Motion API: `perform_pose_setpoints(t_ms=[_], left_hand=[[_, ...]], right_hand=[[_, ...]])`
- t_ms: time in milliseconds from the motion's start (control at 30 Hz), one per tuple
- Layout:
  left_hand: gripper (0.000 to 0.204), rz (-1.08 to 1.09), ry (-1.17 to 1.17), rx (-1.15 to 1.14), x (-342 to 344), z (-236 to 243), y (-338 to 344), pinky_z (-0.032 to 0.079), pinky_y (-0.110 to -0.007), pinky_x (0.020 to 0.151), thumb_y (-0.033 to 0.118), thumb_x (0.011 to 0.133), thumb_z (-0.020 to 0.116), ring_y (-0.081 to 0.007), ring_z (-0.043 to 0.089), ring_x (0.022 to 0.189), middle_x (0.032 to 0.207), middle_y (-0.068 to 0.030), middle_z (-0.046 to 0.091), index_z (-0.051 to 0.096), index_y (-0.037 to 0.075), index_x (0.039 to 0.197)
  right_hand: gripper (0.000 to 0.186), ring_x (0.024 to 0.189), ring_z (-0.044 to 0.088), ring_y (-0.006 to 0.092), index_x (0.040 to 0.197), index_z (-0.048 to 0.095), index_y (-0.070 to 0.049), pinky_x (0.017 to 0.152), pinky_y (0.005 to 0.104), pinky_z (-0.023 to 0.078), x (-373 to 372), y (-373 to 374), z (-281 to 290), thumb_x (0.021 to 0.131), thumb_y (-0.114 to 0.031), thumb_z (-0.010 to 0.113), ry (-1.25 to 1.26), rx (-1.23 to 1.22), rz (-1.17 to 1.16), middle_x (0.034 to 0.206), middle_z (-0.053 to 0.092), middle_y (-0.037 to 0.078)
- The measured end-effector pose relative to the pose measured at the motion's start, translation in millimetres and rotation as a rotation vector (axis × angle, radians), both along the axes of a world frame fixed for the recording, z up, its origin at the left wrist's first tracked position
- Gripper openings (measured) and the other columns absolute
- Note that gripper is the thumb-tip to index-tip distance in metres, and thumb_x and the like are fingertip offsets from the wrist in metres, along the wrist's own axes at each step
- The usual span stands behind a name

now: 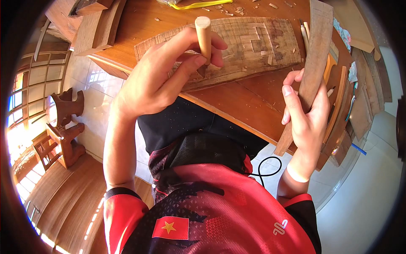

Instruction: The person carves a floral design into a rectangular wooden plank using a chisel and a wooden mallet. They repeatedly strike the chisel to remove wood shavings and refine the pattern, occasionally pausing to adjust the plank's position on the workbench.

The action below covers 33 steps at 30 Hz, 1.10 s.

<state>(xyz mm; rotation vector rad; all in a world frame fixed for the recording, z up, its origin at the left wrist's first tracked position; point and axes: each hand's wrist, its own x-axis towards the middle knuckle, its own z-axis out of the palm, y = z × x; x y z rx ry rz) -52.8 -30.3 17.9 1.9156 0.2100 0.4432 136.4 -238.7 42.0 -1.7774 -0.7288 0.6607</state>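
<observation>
My left hand [158,82] is closed around a chisel [203,37] with a round, pale wooden handle standing upright. Its dark blade points down at the wooden board [237,46]; whether the edge touches the wood cannot be made out. The board lies on the table under that hand, with shallow cut outlines and recesses toward its right end. In my right hand [306,122] is a long flat wooden bar [318,46], gripped near its lower part and raised at the table's right side. The bar is apart from the chisel.
Wood chips [239,9] lie scattered at the back of the brown table [249,108], near a yellow strip [203,4]. Thick wooden pieces [99,27] stand at the far left. Pencil-like tools [304,37] lie right of the board. A black cable [270,158] loops below the table edge.
</observation>
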Motion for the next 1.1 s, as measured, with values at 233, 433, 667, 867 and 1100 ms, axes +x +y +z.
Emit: perform_pose_setpoints(t_ms=[233,433,667,867,1100], left_hand=[[0.021,-0.022,0.01,0.042,-0.1,0.0,4.3,0.052,-0.032,0.089,-0.003,0.101,0.05,-0.0213,0.067,0.103,0.108,-0.0113,0.068,0.059,-0.003,0.119],[0.026,-0.007,0.008,0.024,0.4,-0.9,2.6,0.053,-0.033,0.089,-0.005,0.1,0.049,-0.0216,0.068,0.102,0.108,-0.0116,0.068,0.061,-0.001,0.123],[0.022,-0.023,0.091,0.186,1.5,-1.5,10.0,0.055,-0.035,0.083,-0.007,0.097,0.053,-0.0249,0.071,0.095,0.1,-0.01,0.07,0.061,0.001,0.116],[0.012,0.023,0.037,0.173,-5.7,-7.9,6.2,0.054,-0.035,0.083,-0.005,0.097,0.056,-0.0282,0.072,0.094,0.102,-0.0106,0.073,0.06,0.002,0.106],[0.014,-0.02,0.038,0.178,-8.4,-12.0,13.5,0.054,-0.036,0.085,-0.001,0.099,0.056,-0.0298,0.072,0.096,0.098,-0.0103,0.074,0.062,0.003,0.111]], right_hand=[[0.024,0.058,0.051,0.0026,0.112,0.055,-0.004,0.05,0.02,0.04,-3.4,0.4,6.0,0.094,-0.004,0.071,-0.005,0.007,0.016,0.088,0.065,0.001],[0.024,0.063,0.051,0.003,0.112,0.056,-0.003,0.057,0.0198,0.04,-7.4,2.5,11.3,0.093,-0.003,0.07,-0.075,-0.008,0.05,0.089,0.064,0.002],[0.046,0.052,0.046,0.007,0.132,0.053,0.006,0.045,0.021,0.036,-24.0,6.8,42.3,0.108,-0.033,0.042,-0.168,-0.016,0.085,0.084,0.056,0.008],[0.041,0.055,0.047,0.0054,0.136,0.054,0.005,0.048,0.0209,0.036,-22.5,16.5,51.9,0.108,-0.026,0.051,-0.604,-0.103,0.368,0.08,0.058,0.004],[0.035,0.064,0.053,0.0083,0.133,0.056,0.002,0.056,0.0235,0.04,-35.2,24.1,53.8,0.106,-0.019,0.058,-0.532,-0.123,0.38,0.086,0.063,0.007]])
